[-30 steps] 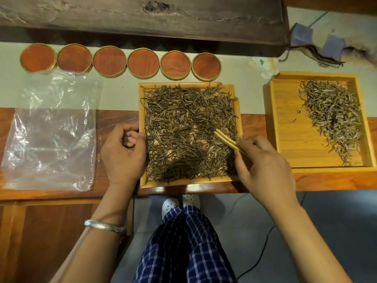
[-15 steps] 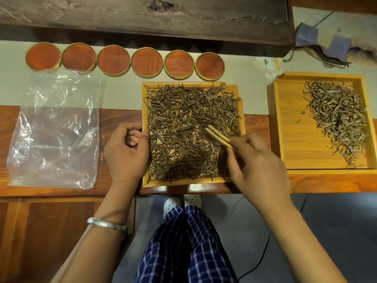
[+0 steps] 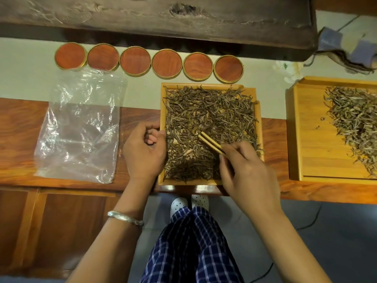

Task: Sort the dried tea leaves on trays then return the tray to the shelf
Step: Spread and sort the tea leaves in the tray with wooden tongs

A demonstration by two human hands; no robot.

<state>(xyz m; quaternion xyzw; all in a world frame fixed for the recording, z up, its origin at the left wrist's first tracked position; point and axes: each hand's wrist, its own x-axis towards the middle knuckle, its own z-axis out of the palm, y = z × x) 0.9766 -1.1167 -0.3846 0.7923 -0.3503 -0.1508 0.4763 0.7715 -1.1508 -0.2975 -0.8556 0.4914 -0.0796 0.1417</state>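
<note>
A small wooden tray (image 3: 258, 123) lies in front of me, filled with dark dried tea leaves (image 3: 206, 111). My right hand (image 3: 247, 170) grips bamboo tweezers (image 3: 210, 142) whose tips rest among the leaves near the tray's middle. My left hand (image 3: 143, 153) is curled loosely against the tray's left edge, and I see nothing in it. A larger wooden tray (image 3: 306, 139) stands to the right, holding a paler pile of tea leaves (image 3: 355, 123) on its right side, partly cut off by the frame edge.
Several round wooden-topped lids (image 3: 167, 63) line up behind the small tray. A crumpled clear plastic bag (image 3: 81, 127) lies to the left. A dark wooden slab (image 3: 142, 15) runs along the back. My legs and white shoes (image 3: 189, 203) show below the table edge.
The tweezers' tips have moved left and slightly away from me, from the tray's right edge to its middle. My left hand has stayed at the tray's left edge. The view has shifted right.
</note>
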